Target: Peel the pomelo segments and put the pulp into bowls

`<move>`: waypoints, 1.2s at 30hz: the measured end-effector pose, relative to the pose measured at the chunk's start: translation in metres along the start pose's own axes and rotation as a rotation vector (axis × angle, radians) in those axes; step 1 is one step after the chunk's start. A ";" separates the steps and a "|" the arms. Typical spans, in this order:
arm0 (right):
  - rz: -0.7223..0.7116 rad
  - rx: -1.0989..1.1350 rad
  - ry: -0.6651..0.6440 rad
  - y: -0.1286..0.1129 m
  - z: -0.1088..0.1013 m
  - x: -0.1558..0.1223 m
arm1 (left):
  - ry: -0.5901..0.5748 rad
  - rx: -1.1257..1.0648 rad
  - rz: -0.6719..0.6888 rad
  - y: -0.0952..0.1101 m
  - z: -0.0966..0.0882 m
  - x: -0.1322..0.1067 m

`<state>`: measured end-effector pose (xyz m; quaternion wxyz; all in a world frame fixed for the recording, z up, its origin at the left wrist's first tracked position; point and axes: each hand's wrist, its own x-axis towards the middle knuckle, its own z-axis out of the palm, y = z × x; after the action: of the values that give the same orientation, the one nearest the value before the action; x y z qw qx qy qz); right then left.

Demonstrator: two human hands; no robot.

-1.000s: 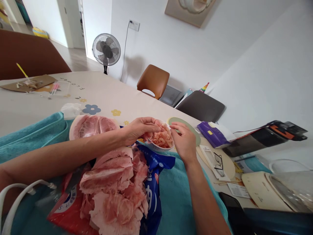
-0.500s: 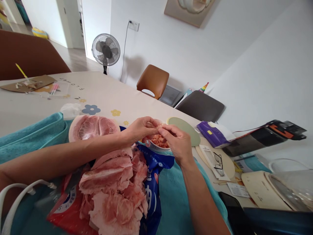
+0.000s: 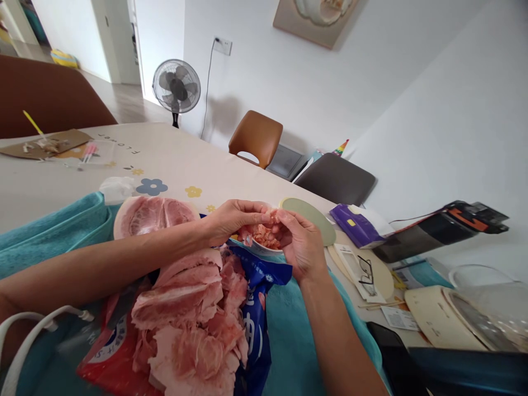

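My left hand (image 3: pixel 231 220) and my right hand (image 3: pixel 299 245) meet over a small white bowl (image 3: pixel 258 246) of pink pomelo flesh. Their fingers are curled together round a piece of pomelo flesh (image 3: pixel 270 217) held just above the bowl. A halved pomelo peel (image 3: pixel 150 215) lies open on the teal towel (image 3: pixel 53 234) to the left of my left forearm. A heap of pink pomelo peels (image 3: pixel 190 313) rests on a red and blue plastic bag (image 3: pixel 256 319) in front of me.
A green round lid (image 3: pixel 313 214) lies right behind the bowl. A purple pack (image 3: pixel 357 225), glasses (image 3: pixel 365 269) and a black appliance (image 3: pixel 433 234) crowd the right. A crumpled tissue (image 3: pixel 115 187) is at the left. Chairs (image 3: pixel 256 137) and a fan (image 3: pixel 176 88) stand beyond the table.
My right hand moved left from the bowl's right rim to join my left hand over the bowl, and both closed on one piece of flesh. The view shifted slightly.
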<state>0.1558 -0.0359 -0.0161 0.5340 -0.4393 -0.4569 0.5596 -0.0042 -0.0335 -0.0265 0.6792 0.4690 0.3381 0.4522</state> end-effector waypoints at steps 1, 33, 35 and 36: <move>0.014 0.020 -0.009 -0.001 -0.001 0.001 | -0.005 -0.021 -0.007 0.000 0.000 0.000; -0.310 -0.549 -0.142 -0.003 -0.007 -0.002 | 0.180 0.203 0.144 0.002 0.011 -0.005; -0.292 -0.519 -0.142 -0.003 -0.009 -0.002 | 0.172 0.221 0.164 0.001 0.011 -0.006; -0.291 -0.514 -0.144 -0.004 -0.009 -0.002 | 0.167 0.219 0.168 0.001 0.012 -0.006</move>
<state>0.1654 -0.0379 -0.0142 0.4461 -0.4492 -0.6782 0.3732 0.0035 -0.0429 -0.0216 0.5534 0.5275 0.4001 0.5054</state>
